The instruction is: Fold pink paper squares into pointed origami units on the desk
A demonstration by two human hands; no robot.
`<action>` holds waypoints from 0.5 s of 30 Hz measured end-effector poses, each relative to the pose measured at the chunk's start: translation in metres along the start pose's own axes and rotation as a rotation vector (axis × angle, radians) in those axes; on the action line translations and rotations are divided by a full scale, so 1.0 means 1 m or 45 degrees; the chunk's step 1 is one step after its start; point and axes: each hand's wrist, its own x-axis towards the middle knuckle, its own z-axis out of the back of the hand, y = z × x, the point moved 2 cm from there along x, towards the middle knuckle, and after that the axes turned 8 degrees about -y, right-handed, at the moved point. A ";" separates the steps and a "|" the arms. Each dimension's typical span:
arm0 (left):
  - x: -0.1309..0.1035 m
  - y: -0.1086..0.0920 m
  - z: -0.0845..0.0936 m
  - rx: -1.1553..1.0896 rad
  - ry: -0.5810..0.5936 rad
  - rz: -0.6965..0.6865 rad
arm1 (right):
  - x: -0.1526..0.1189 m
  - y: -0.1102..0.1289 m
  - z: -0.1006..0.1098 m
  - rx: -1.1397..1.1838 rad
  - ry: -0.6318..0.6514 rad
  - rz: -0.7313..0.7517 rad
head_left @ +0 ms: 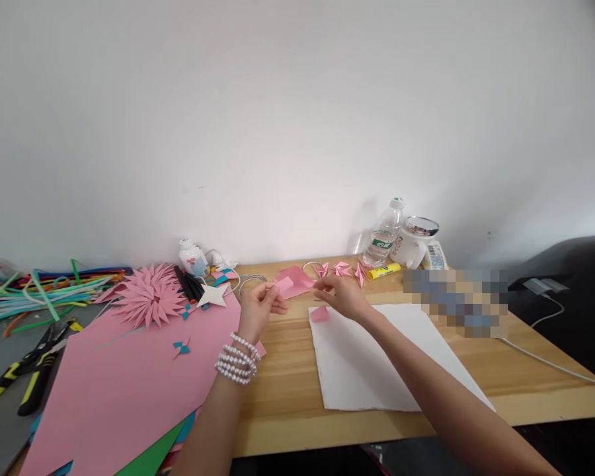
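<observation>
Between the thumb and fingers of my left hand (258, 307), which wears pearl bracelets (237, 360), is a small pink paper piece (284, 284). My right hand (344, 297) hovers to its right with fingertips pinched together; whether anything is in them is too small to tell. Under the right hand, a pink paper piece (320, 315) lies at the corner of a white sheet (377, 363). Behind both hands rests a larger pink paper (295, 280). Folded pink paper stars (342, 268) sit beyond the right hand.
At left, a spiky pink paper flower (151, 297) and a white star (214, 295) lie on a large pink sheet (129, 390). Pliers (39, 370) and pipe cleaners (54, 297) are farther left. A glue stick (383, 271), bottle (384, 235) and mug (412, 246) stand back right.
</observation>
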 end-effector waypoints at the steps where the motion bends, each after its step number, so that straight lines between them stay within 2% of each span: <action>1: 0.006 0.000 0.001 -0.045 0.022 -0.003 | 0.001 -0.006 0.002 -0.073 0.079 -0.007; 3: 0.015 0.003 0.002 -0.131 0.082 -0.001 | -0.002 -0.012 0.001 -0.070 0.222 0.002; 5: 0.020 0.011 0.003 -0.206 0.106 0.055 | -0.007 -0.013 -0.009 0.094 0.330 0.018; 6: 0.021 0.015 0.002 -0.243 0.120 0.088 | -0.009 -0.011 -0.016 0.192 0.335 0.020; 11: 0.019 0.030 -0.001 -0.351 0.181 0.165 | -0.012 -0.004 -0.042 0.630 0.162 -0.066; 13: 0.017 0.032 -0.004 -0.355 0.226 0.191 | -0.012 -0.003 -0.043 0.776 -0.020 -0.138; 15: 0.013 0.031 -0.008 -0.340 0.307 0.224 | -0.014 -0.001 -0.040 0.891 -0.106 -0.119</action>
